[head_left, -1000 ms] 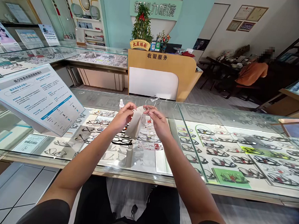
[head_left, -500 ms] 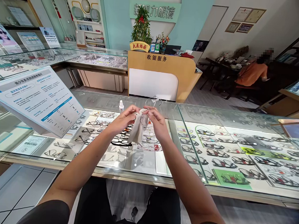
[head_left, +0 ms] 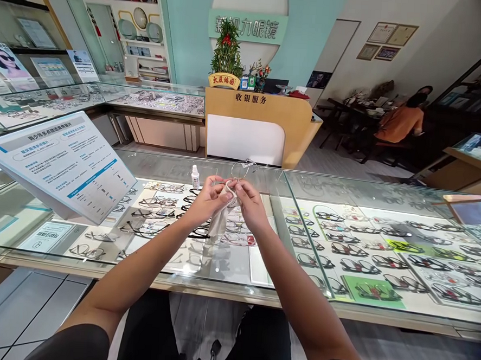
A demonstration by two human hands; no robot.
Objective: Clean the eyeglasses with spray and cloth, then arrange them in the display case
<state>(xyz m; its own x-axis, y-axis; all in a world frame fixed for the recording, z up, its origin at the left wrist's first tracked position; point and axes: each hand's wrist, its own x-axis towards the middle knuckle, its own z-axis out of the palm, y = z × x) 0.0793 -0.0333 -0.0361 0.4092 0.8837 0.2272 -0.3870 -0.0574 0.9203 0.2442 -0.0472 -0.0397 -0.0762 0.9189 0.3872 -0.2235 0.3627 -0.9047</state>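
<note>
Both hands meet above the counter: the left hand (head_left: 207, 201) is closed around a pale grey cleaning cloth (head_left: 221, 218), whose loose end hangs down toward the glass, and the right hand (head_left: 250, 203) pinches a pair of thin wire-rimmed spectacles (head_left: 241, 172) through the same cloth, one round lens standing clear above the fingertips. The spectacles sit in the air between the two hands, not touching the counter. To my eye the risk lies in that light grip: the frame is slender, and too hard a squeeze or twist through the cloth could bend the rim or push the lens, while a loosened pinch could let the pair drop onto the glass-topped display counter (head_left: 289, 180) just beneath, where both would meet hard against hard. A small white dropper bottle (head_left: 195, 176) stands upright near the left hand, close enough that a swinging wrist or the dangling cloth could knock it over. Under the glass lie rows of spectacle frames on white and green trays. To the left, a slanted blue-and-white printed sign (head_left: 58, 160) rests on the counter. Beyond stands a curved yellow wooden cashier desk (head_left: 260, 124) bearing a potted green plant (head_left: 226, 51), and far right a person in an orange top (head_left: 399, 122) sits at a dark table.
</note>
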